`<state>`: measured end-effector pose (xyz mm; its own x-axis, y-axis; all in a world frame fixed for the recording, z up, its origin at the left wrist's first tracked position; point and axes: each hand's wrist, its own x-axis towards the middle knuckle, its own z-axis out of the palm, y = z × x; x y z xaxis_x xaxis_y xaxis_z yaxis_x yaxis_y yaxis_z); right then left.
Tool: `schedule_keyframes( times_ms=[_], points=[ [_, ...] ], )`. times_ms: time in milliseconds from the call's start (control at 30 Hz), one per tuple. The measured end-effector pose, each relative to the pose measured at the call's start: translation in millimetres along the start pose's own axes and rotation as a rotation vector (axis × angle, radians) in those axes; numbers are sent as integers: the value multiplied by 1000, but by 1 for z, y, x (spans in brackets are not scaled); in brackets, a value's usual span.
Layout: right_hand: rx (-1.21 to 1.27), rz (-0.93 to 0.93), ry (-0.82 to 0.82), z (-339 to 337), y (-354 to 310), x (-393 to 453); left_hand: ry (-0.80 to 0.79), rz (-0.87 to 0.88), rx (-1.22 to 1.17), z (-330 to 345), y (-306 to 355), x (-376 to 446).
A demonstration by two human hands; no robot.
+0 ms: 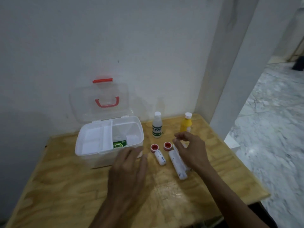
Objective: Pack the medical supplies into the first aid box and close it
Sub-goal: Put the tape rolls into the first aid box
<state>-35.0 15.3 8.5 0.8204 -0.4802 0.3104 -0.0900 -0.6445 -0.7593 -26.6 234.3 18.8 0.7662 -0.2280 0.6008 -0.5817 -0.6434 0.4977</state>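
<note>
— Plastic box (pixel 92 145): where is it?
— Open on the wooden table (pixel 65 186), lid up against the wall.
— Hands?
— Left hand (pixel 130 168) spread flat beside the box; right hand (pixel 190 150) loosely curled, holding nothing, over the long tube (pixel 177 165). Two bottles (pixel 157 125) stand behind.

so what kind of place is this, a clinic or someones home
Probably a home, not a clinic: a bare plywood table is pushed into the corner of a plain white wall, with a marble-patterned floor beyond. The only medical gear is a small household first aid box.
</note>
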Motion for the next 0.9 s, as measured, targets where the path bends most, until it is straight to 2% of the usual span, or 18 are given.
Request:
schedule_keyframes(
  times_ms=[67,233,467,633,900],
  points=[
    [-58,2,-13,10,7,-5,-117,-120,-23,26,12,-7],
    [-222,-2,-31,25,9,-5,-242,-316,-6,62,17,-3],
    [-269,25,-79,28,10,-6,-415,-326,61,73,7,11],
    [-310,2,-107,28,14,-5,-413,-298,70,69,7,5],
    [-336,-48,-129,29,12,-7,-294,-350,117,53,7,-12]
  ],
)
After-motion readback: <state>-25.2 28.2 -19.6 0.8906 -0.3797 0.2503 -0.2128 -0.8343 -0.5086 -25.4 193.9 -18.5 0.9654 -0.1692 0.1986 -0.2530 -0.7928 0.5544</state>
